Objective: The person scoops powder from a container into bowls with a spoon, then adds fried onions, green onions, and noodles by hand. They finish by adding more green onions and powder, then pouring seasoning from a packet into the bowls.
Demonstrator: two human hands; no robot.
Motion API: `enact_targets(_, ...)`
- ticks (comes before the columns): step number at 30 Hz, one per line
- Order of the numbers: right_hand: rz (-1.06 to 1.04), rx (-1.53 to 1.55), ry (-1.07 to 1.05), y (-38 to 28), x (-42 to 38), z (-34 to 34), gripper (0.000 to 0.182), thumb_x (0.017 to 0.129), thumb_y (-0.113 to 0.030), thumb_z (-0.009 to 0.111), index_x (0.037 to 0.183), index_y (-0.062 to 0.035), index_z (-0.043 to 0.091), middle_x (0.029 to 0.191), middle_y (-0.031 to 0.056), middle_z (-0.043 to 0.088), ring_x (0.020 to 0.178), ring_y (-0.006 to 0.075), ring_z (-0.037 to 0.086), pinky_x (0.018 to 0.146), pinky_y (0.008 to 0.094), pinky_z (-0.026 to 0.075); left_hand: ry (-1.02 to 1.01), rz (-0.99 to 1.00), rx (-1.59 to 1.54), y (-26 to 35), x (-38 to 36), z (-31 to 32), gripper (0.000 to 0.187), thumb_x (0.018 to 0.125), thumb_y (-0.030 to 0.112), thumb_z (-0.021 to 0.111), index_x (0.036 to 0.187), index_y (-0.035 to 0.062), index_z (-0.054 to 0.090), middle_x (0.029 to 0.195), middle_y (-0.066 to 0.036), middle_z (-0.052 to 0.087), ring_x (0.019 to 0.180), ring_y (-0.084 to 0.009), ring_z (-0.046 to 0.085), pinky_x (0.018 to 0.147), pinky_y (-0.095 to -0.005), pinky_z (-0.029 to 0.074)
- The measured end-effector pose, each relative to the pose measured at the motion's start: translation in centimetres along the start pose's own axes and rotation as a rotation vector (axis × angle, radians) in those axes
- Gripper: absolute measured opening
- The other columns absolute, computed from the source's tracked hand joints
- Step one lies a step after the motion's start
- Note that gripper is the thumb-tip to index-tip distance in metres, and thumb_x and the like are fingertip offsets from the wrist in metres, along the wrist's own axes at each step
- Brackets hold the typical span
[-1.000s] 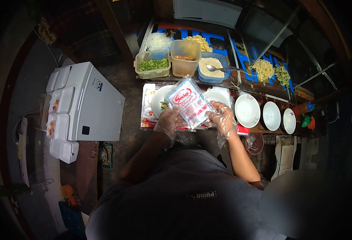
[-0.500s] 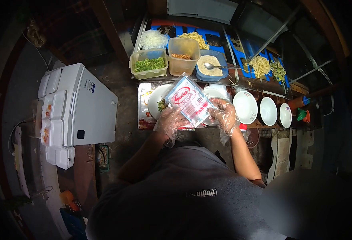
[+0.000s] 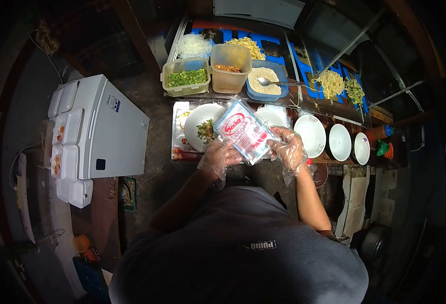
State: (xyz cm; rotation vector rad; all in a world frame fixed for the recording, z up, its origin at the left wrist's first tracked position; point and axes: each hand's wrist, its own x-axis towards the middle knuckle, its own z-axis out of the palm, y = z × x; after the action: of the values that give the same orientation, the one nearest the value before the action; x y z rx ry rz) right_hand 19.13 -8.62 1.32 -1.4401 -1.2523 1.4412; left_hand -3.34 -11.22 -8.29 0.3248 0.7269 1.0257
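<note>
Flat white-and-blue plastic packet with red lettering [image 3: 245, 133] between hands, long axis slanting toward right hand [image 3: 289, 148], which pinches its near end. Left hand [image 3: 218, 157] at left edge; grip partly hidden, can't tell.

The scene is dim overall, with a pool of brighter light around the middle, strongest on the noodles [image 3: 330, 84] and bowls [image 3: 310, 137]. The light seems to fall from above. Glare streaks the packet [image 3: 245, 130] and the clear plastic of the right glove [image 3: 289, 151], and the spoon [image 3: 264, 81] glints. The freezer [image 3: 117, 134] looks cool and pale; the floor [image 3: 154, 175] beside it lies in shadow, and the shirt [image 3: 238, 238] sinks almost to black lower down. The wide lens bends straight edges, and the corners fade to black. The packet's large red lettering is sharp; the freezer's label is too small to read
</note>
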Motion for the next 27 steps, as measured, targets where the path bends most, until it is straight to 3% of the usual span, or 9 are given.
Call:
enact_targets(6,-0.010,0.057,-0.002,-0.1,-0.6,-0.1,0.035,0.083,0.004,0.068,0.117,0.0067,0.058,0.097,0.0102,0.066,0.063,0.0108,0.057,0.051,0.0252,0.047,0.013,-0.036,0.058,0.1,0.1,0.3,0.035,0.097,0.021,0.055,0.122,-0.0021,0.045,0.112,-0.022,0.060,0.097,-0.0314,0.066,0.079,-0.0421,0.060)
enact_targets(12,-0.006,0.030,0.006,0.5,-0.7,-0.5,0.036,0.083,0.005,0.068,0.118,0.0073,0.058,0.099,0.0112,0.066,0.064,0.0119,0.059,0.052,0.0259,0.050,-0.061,0.026,-0.087,-0.5,1.0,-1.3,0.031,0.097,0.022,0.054,0.118,-0.0006,0.045,0.107,-0.019,0.059,0.094,-0.0316,0.065,0.078,-0.0442,0.060)
enact_targets(15,0.006,0.015,0.009,0.3,-0.9,-0.3,0.038,0.083,0.005,0.069,0.119,0.0072,0.057,0.096,0.0099,0.065,0.064,0.0124,0.059,0.052,0.0260,0.051,0.015,0.004,0.020,0.2,0.8,-0.1,0.033,0.096,0.023,0.053,0.117,-0.0017,0.047,0.103,-0.017,0.060,0.096,-0.0330,0.064,0.084,-0.0462,0.057)
enact_targets(22,0.011,0.046,-0.019,-0.4,-1.3,0.1,0.038,0.083,0.004,0.068,0.119,0.0064,0.057,0.093,0.0085,0.064,0.064,0.0121,0.059,0.052,0.0261,0.051,0.033,0.033,0.086,-0.1,1.1,-0.6,0.033,0.097,0.023,0.052,0.117,-0.0024,0.047,0.105,-0.018,0.059,0.095,-0.0328,0.065,0.081,-0.0457,0.059)
enact_targets(27,0.004,0.100,-0.044,0.2,-1.1,0.1,0.038,0.084,0.005,0.068,0.120,0.0067,0.056,0.093,0.0087,0.064,0.064,0.0119,0.059,0.052,0.0260,0.051,-0.049,0.027,-0.030,-0.5,1.5,-1.8,0.033,0.097,0.022,0.052,0.119,-0.0014,0.046,0.109,-0.019,0.059,0.095,-0.0328,0.066,0.078,-0.0446,0.060)
